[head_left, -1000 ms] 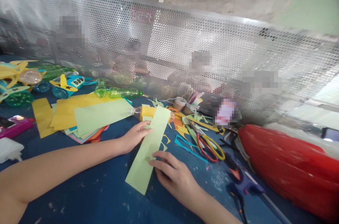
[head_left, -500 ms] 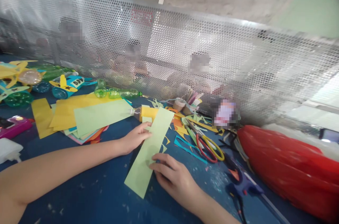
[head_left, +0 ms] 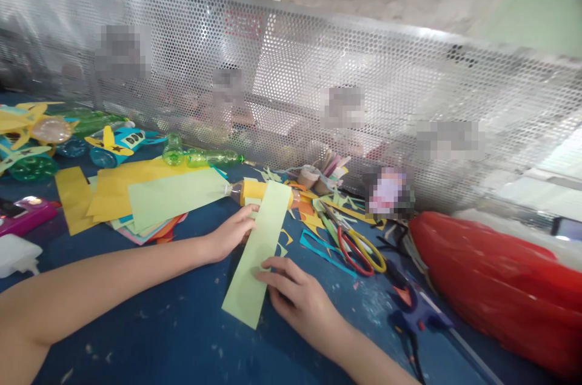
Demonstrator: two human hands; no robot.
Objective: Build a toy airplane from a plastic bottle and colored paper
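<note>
A long light-green paper strip [head_left: 258,251] lies slanted on the blue table [head_left: 173,336]. My left hand [head_left: 231,232] grips its left edge near the middle, fingers curled round something under the paper. My right hand [head_left: 297,300] rests on the strip's lower right side, fingertips pressing the paper. The strip's far end covers part of a small bottle wrapped in yellow paper [head_left: 250,191].
Stacked yellow and green paper sheets [head_left: 150,197] lie left. Green plastic bottles [head_left: 204,159] and bottle toy planes [head_left: 116,145] sit by the perforated metal screen [head_left: 291,82]. Scissors with red and yellow handles [head_left: 359,251], a blue glue gun [head_left: 416,315] and a red plastic bag [head_left: 500,288] lie right.
The strip has turned slightly more upright and shifted right; its near end has risen toward my right hand. Both hands stay on it.
</note>
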